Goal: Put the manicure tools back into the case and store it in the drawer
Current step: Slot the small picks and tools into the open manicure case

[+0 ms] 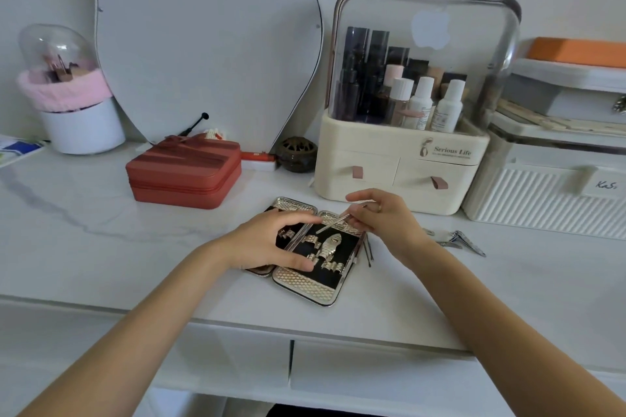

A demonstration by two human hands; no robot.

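Note:
The manicure case [316, 286] lies open on the white tabletop, gold textured frame with black lining and gold holder loops. My left hand [271, 244] rests on its left half, thumb and fingers spread over the lining, pressing it down. My right hand [382, 218] pinches a thin metal tool [333, 224] whose tip points down-left over the right half of the case. Two slim tools [367, 252] lie beside the case's right edge. Nail clippers [465, 242] lie on the table to the right. Drawer fronts [366, 369] run beneath the table edge, closed.
A red zip box [184, 173] stands behind-left of the case. A cream cosmetics organiser [399, 166] with two small drawers stands right behind my right hand. A white ribbed box [542, 193] is at the right, a mirror [203, 44] and brush holder [81, 125] at the back.

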